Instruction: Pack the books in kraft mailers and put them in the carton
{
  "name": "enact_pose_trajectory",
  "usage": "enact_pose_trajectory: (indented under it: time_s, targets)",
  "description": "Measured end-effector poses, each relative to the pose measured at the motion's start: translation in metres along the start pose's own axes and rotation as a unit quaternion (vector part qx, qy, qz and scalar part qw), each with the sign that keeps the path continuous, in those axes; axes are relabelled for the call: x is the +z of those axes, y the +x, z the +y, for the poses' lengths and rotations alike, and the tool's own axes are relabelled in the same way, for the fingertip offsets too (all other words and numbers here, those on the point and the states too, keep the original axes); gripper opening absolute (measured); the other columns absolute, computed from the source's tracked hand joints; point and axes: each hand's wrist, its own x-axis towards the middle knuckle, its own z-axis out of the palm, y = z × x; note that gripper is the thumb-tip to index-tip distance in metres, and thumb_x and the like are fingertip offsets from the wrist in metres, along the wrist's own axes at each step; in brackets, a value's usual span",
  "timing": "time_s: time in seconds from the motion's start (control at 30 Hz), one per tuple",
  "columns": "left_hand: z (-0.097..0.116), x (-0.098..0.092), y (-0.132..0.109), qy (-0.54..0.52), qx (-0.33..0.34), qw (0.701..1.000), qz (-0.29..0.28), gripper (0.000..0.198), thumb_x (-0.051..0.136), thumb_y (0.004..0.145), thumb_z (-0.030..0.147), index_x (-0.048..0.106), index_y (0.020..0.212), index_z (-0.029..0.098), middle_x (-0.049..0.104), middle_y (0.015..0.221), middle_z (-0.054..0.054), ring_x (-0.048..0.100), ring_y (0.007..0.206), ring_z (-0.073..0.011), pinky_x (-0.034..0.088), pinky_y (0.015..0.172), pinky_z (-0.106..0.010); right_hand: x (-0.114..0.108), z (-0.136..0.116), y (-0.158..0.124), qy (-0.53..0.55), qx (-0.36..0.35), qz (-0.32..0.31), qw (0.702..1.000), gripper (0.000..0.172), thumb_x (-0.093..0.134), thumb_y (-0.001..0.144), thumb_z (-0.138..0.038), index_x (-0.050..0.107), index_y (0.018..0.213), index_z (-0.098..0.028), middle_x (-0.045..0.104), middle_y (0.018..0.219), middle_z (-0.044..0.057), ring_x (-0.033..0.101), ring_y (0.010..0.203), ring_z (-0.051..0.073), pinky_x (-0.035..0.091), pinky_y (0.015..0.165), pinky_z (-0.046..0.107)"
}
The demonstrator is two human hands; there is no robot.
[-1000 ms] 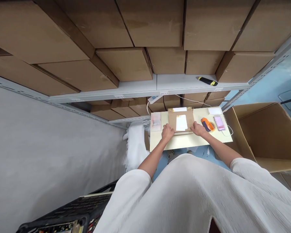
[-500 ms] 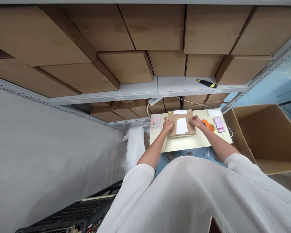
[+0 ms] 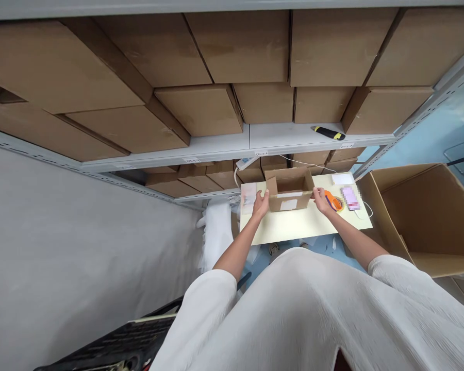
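Evidently, fingers of the left hand [image 3: 260, 204] and right hand [image 3: 322, 200] grip opposite ends of the open brown cardboard box [image 3: 305, 201], right of the frame's centre over the pale-yellow rectangular desk [image 3: 284, 229], so uneven squeezing could buckle its walls or skew it towards the orange tape dispenser [image 3: 332, 199].

- Left forearm [image 3: 236, 244]: bare, stretched forward and slanting inward.
- Left grip [image 3: 260, 205]: fingers bent, thumb raised on the inner side.
- Right forearm [image 3: 353, 234]: bare, stretched forward, angled inward more steeply.
- Right grip [image 3: 322, 201]: fingers curled inward, the tips hard to make out.
- Both grips: well apart, nearly level, facing each other.
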Motion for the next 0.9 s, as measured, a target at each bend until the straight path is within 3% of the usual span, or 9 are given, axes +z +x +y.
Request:
enact_pose_trajectory:
  time_s: [0.07, 0.17, 0.3, 0.4, 0.5, 0.6, 0.7, 0.8, 0.9]
  targets:
    - [-0.004, -0.003, -0.001, 0.009, 0.004, 1.0, 0.012, 0.069, 0.04, 0.115, 0.066, 0.044, 0.167, 0.021, 0.073, 0.144, -0.018, 0.07, 0.136, -0.0326, 0.051, 0.117, -0.043, -0.001, 0.009, -0.001, 0.077, 0.015, 0.005, 0.997, 0.053, 0.02, 0.116, -0.066, 0.047, 0.141, -0.028, 0.069, 0.135, 0.012, 0.07, 0.122, 0.022, 0.055, 0.1, 0.032]
    - [0.002, -0.004, 0.001, 0.035, 0.089, 0.994, 0.06, 0.052, 0.05, 0.113, 0.048, 0.053, 0.159, 0.023, 0.07, 0.147, -0.016, 0.07, 0.134, -0.03, 0.054, 0.115, -0.043, -0.007, 0.01, 0.0, 0.122, -0.013, 0.064, 0.99, 0.051, 0.035, 0.112, -0.066, 0.052, 0.136, -0.025, 0.069, 0.137, 0.015, 0.069, 0.12, 0.026, 0.056, 0.104, 0.039]
    - [0.025, 0.001, 0.005, 0.116, 0.263, 0.957, 0.033, 0.037, 0.052, 0.105, 0.022, 0.07, 0.137, 0.024, 0.074, 0.142, -0.013, 0.069, 0.134, -0.0291, 0.053, 0.118, -0.045, -0.016, -0.013, 0.006, 0.073, -0.194, 0.143, 0.968, 0.039, 0.045, 0.11, -0.051, 0.061, 0.132, -0.023, 0.068, 0.135, 0.016, 0.066, 0.122, 0.031, 0.054, 0.11, 0.049]
    - [0.045, 0.011, 0.007, 0.188, 0.336, 0.921, -0.062, 0.042, 0.049, 0.102, 0.013, 0.076, 0.132, 0.026, 0.078, 0.139, -0.008, 0.071, 0.133, -0.0285, 0.051, 0.121, -0.046, -0.018, -0.033, 0.013, -0.032, -0.331, 0.052, 0.942, 0.031, 0.048, 0.109, -0.034, 0.07, 0.128, -0.025, 0.069, 0.132, 0.014, 0.064, 0.125, 0.032, 0.054, 0.114, 0.049]
    - [0.056, 0.018, 0.009, 0.264, 0.316, 0.902, -0.131, 0.052, 0.049, 0.098, 0.008, 0.076, 0.137, 0.028, 0.079, 0.142, -0.006, 0.071, 0.136, -0.0289, 0.047, 0.124, -0.047, -0.019, -0.04, 0.021, -0.147, -0.335, -0.038, 0.93, 0.036, 0.055, 0.106, -0.025, 0.073, 0.137, -0.022, 0.066, 0.143, 0.015, 0.064, 0.133, 0.033, 0.053, 0.118, 0.05]
    - [0.057, 0.014, 0.007, 0.326, 0.279, 0.89, -0.153, 0.055, 0.052, 0.097, 0.01, 0.072, 0.145, 0.027, 0.077, 0.147, -0.009, 0.066, 0.144, -0.0309, 0.043, 0.127, -0.051, -0.022, -0.032, 0.025, -0.228, -0.273, -0.095, 0.93, 0.057, 0.07, 0.101, -0.033, 0.063, 0.156, -0.02, 0.052, 0.166, 0.019, 0.057, 0.147, 0.037, 0.05, 0.122, 0.051]
    - [0.048, 0.003, -0.001, 0.364, 0.308, 0.866, -0.149, 0.054, 0.06, 0.098, 0.02, 0.068, 0.151, 0.027, 0.068, 0.158, -0.012, 0.054, 0.157, -0.035, 0.035, 0.132, -0.059, -0.025, -0.021, 0.027, -0.271, -0.241, -0.135, 0.922, 0.094, 0.082, 0.094, -0.05, 0.041, 0.175, -0.026, 0.026, 0.185, 0.018, 0.044, 0.161, 0.043, 0.046, 0.126, 0.055]
    - [0.031, -0.01, -0.01, 0.393, 0.326, 0.848, -0.14, 0.06, 0.075, 0.093, 0.034, 0.066, 0.152, 0.028, 0.053, 0.173, -0.015, 0.032, 0.17, -0.0395, 0.021, 0.136, -0.068, -0.024, -0.021, 0.03, -0.308, -0.23, -0.144, 0.912, 0.119, 0.084, 0.089, -0.061, 0.018, 0.184, -0.034, 0.005, 0.192, 0.015, 0.034, 0.167, 0.047, 0.041, 0.13, 0.061]
    - [0.01, -0.019, -0.013, 0.401, 0.29, 0.862, -0.11, 0.077, 0.086, 0.085, 0.042, 0.063, 0.156, 0.026, 0.032, 0.185, -0.019, 0.017, 0.175, -0.0451, 0.013, 0.137, -0.073, -0.018, -0.031, 0.039, -0.349, -0.216, -0.151, 0.9, 0.141, 0.09, 0.08, -0.065, -0.001, 0.185, -0.04, -0.014, 0.192, 0.012, 0.033, 0.167, 0.05, 0.041, 0.129, 0.064]
